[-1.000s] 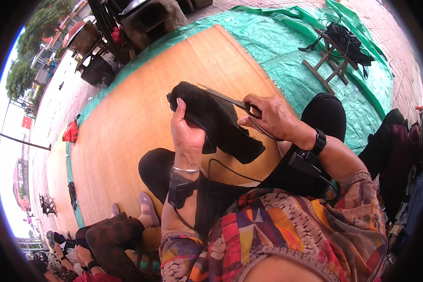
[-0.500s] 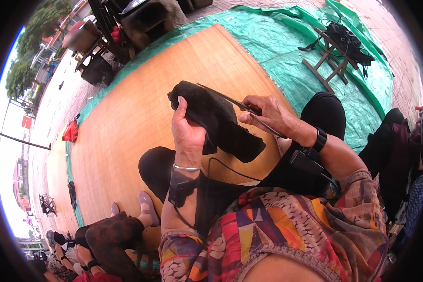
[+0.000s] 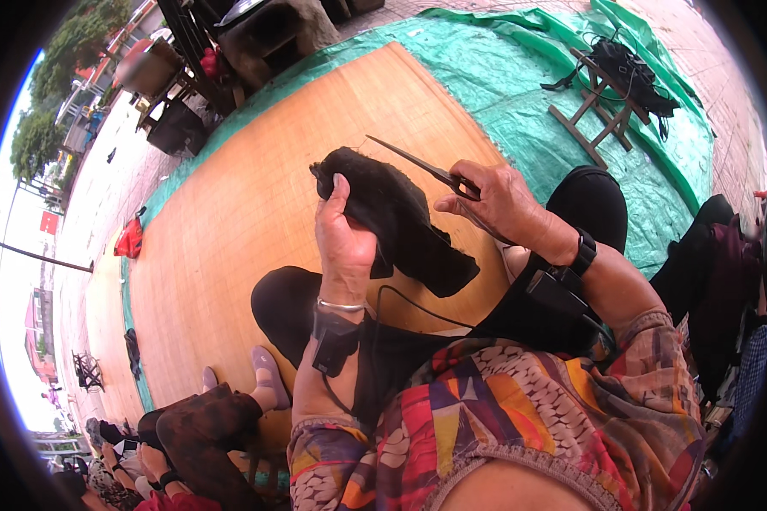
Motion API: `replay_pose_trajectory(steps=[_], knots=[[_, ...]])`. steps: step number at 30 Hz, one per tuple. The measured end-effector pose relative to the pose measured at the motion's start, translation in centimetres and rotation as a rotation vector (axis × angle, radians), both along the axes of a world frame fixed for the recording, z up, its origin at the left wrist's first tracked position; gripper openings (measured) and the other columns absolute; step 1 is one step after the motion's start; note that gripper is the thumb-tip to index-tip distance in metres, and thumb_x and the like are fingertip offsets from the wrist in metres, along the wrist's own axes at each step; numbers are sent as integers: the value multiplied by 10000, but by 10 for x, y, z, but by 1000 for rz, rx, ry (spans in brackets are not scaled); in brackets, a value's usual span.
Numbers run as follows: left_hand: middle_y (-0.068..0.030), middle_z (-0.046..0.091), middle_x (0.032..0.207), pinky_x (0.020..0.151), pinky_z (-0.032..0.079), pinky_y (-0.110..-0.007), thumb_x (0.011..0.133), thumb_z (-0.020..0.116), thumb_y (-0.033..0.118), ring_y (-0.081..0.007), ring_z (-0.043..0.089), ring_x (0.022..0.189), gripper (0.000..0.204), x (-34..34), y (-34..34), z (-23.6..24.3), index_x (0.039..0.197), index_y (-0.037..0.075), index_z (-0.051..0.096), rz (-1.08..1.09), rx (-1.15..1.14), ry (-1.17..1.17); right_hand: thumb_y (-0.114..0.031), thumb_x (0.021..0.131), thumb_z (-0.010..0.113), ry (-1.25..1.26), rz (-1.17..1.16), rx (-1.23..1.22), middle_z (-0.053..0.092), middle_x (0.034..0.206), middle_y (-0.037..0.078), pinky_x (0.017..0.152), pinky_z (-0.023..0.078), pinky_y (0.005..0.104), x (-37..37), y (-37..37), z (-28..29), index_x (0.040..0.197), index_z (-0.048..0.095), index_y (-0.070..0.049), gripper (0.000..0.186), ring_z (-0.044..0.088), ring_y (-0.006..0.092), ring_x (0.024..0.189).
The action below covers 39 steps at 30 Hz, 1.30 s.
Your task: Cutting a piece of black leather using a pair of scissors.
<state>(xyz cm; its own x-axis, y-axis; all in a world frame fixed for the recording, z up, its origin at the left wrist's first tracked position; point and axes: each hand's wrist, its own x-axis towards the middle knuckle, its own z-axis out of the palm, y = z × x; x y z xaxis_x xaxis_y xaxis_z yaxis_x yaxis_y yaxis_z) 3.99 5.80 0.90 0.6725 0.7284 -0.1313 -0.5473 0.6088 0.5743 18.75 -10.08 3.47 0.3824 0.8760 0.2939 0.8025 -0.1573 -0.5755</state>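
My left hand [image 3: 345, 238] grips a folded piece of black cloth [image 3: 398, 223] with a fuzzy edge, thumb on top and the fingers hidden beneath. The cloth hangs over my lap, its lower end toward the right. Off to its right, my right hand [image 3: 504, 207] is closed around the handles of dark metal scissors [image 3: 412, 159]. Their long blades look together and point up and left, apart from the cloth, the tip above its upper edge. A thin thread seems to show near the tip, too fine to be sure.
Beneath me lies a tan mat [image 3: 204, 221] on a green tarp [image 3: 486, 77]. At upper right a wooden folding stool [image 3: 601, 119] carries a black bag [image 3: 631, 81]. A red bag [image 3: 129, 238] lies at the left edge. Other people sit at lower left, one with legs [image 3: 217, 434] stretched toward the mat.
My right hand has lifted the scissors up and away from the cloth's edge, and the blades now stand clear of it. My left hand and the cloth have barely shifted.
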Motion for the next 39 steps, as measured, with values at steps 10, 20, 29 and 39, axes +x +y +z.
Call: replay_pose_trajectory(steps=[10,20,29,39], knots=[[-95,621,1098,931,449,-391,918,523,156,-244,588,1019,230,2,-3,-3,1094,17,573,-59,32,-22,-503,750,665,15,50,-22,572,588,132,537,443,366,-5,-3,9,846,586,-33,486,602,302,589],[-92,619,1106,937,442,-395,920,519,155,-245,581,1029,234,0,-2,-3,1109,27,571,-56,25,-55,-480,746,679,76,-32,81,499,541,111,493,407,359,2,1,-3,855,567,-24,482,506,289,511],[-88,619,1109,940,437,-394,914,531,169,-241,581,1029,240,0,-1,-2,1106,30,573,-61,32,-46,-539,749,642,-13,50,7,552,557,136,509,434,373,-5,0,-2,826,586,-25,523,576,316,557],[-83,625,1048,879,488,-411,888,569,122,-239,600,972,189,0,-4,1,1058,40,578,-26,-12,-30,-564,782,608,245,50,56,415,533,61,465,338,291,1,2,-8,833,563,-18,551,373,129,489]])
